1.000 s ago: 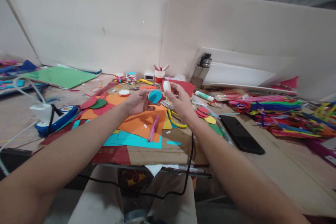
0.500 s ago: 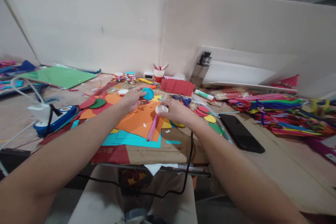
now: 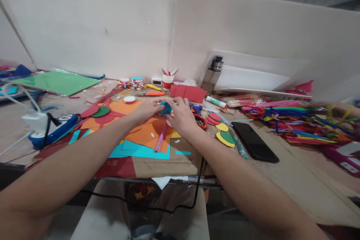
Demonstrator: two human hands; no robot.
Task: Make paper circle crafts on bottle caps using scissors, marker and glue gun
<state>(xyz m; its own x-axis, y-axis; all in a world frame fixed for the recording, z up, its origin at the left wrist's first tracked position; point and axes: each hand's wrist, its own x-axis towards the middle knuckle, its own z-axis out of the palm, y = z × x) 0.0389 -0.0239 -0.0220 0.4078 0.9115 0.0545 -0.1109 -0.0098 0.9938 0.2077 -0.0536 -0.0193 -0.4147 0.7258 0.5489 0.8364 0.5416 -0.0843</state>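
Observation:
A small blue round piece (image 3: 165, 108) is held up between my two hands, above the orange paper (image 3: 142, 131). My left hand (image 3: 149, 109) pinches its left side with the fingertips. Curled over its right side are the fingers of my right hand (image 3: 181, 117). A pale edge shows below the right fingers, but I cannot make out what it belongs to. Beneath the hands a pink pen (image 3: 160, 139) lies slanted on the orange paper. Blue paper sheets (image 3: 146, 150) stick out under the orange one. Orange-handled scissors (image 3: 200, 120) lie beside my right wrist.
A white round lid (image 3: 129, 99) and an orange cutter (image 3: 154, 93) lie behind my left hand. A cup of pens (image 3: 168, 79) and a bottle (image 3: 212, 75) stand at the back. Rightward are a phone (image 3: 254, 142) and pipe cleaners (image 3: 295, 120). A black cable (image 3: 198, 180) hangs over the front edge.
My hands have come together. The blue piece, earlier in the left hand alone, is now between both. The white round piece seen in my right hand is mostly hidden.

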